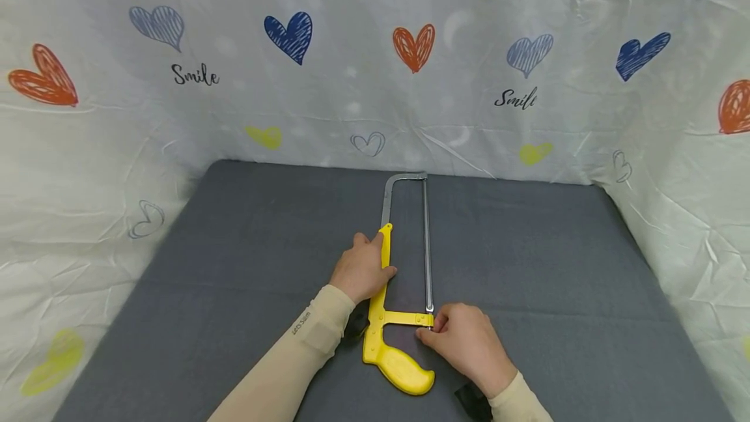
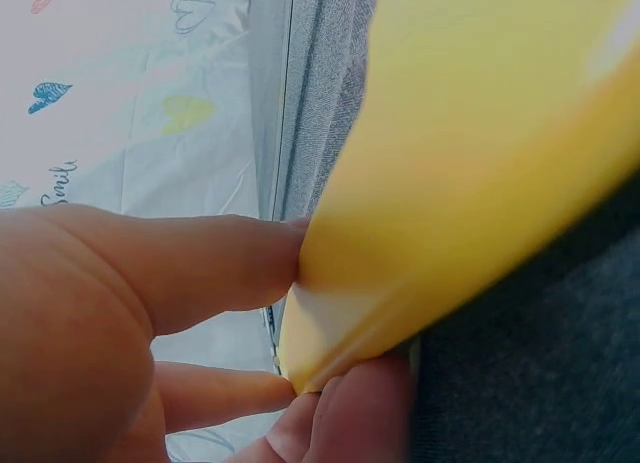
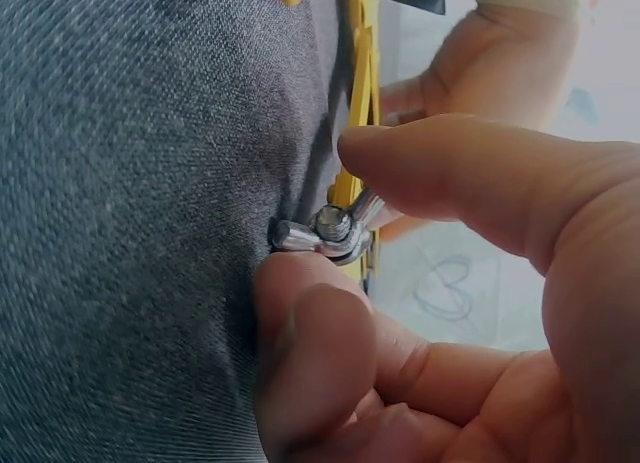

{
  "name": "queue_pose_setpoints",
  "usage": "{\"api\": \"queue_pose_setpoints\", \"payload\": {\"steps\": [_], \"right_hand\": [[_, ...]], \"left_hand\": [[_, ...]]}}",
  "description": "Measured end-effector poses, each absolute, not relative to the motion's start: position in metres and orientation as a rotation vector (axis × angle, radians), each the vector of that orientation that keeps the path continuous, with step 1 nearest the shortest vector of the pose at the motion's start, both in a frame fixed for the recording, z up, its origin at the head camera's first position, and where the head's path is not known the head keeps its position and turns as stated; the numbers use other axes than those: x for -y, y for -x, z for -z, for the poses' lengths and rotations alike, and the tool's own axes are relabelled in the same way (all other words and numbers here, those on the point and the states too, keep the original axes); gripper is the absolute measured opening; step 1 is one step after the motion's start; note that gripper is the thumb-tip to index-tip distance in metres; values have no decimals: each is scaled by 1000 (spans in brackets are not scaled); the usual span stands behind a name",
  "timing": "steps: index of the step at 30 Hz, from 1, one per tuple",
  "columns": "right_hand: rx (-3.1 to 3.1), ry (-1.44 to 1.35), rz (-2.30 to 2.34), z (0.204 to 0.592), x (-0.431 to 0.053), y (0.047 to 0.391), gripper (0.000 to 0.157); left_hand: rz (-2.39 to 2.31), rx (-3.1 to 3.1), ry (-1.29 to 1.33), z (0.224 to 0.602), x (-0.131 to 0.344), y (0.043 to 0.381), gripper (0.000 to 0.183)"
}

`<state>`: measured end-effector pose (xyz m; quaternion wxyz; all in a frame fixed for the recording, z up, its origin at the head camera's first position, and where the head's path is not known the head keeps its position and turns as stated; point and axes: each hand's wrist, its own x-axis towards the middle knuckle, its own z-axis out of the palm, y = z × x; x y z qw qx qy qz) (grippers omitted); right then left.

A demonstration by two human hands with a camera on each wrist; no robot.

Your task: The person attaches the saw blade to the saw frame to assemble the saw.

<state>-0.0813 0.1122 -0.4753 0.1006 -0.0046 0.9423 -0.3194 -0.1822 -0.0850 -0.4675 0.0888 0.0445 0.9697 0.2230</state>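
A hacksaw (image 1: 398, 370) with a yellow handle lies on the dark grey cloth, its silver front end pointing away. My left hand (image 1: 362, 269) grips the yellow upper bar of its frame, thumb on one side and fingers on the other, as the left wrist view shows on the yellow frame (image 2: 400, 183). At the near end of the blade (image 1: 427, 246), my right hand (image 1: 465, 340) pinches the metal wing nut (image 3: 335, 228) between thumb and curled fingers. Part of the nut is hidden behind the thumb in the right wrist view.
The dark grey cloth (image 1: 281, 226) covers the table and runs to a white curtain (image 1: 351, 96) with printed hearts at the back and both sides. A black strap piece (image 1: 473, 401) sits under the right wrist.
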Motion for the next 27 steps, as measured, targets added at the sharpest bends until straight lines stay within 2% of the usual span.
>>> {"api": "queue_pose_setpoints", "payload": {"steps": [9,27], "right_hand": [[-2695,21,1034,476,-122,86,25],[-2607,118,1042,480,-128,89,23]], "left_hand": [[-724,-2856,-148,467,84,187,79],[-757,-2814,-129,472,90,187,81]]}}
